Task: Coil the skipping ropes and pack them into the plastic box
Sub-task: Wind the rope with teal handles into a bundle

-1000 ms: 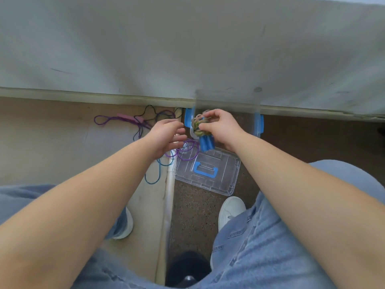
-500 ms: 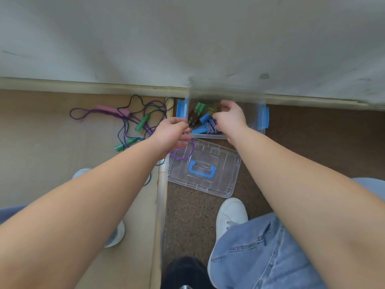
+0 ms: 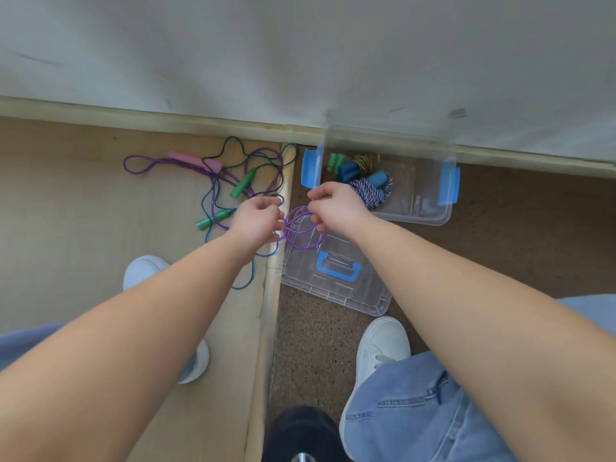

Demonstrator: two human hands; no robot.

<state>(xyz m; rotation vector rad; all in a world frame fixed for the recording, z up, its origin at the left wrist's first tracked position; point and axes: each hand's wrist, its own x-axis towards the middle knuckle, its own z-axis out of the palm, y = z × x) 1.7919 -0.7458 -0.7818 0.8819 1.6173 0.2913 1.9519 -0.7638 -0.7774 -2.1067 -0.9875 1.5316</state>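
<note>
Left hand (image 3: 256,222), right hand (image 3: 337,208) both pinch purple rope (image 3: 301,231) loops between them; slack trails leftward, plastic box (image 3: 433,213) just beyond right fingers.

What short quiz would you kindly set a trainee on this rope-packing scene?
1. True or false: the lid is clipped onto the plastic box.
2. What do the left hand and right hand grip together? A) purple rope B) green-handled rope C) striped rope
3. What colour are the box's side latches?
Key: 1 false; 2 A; 3 blue.
</note>
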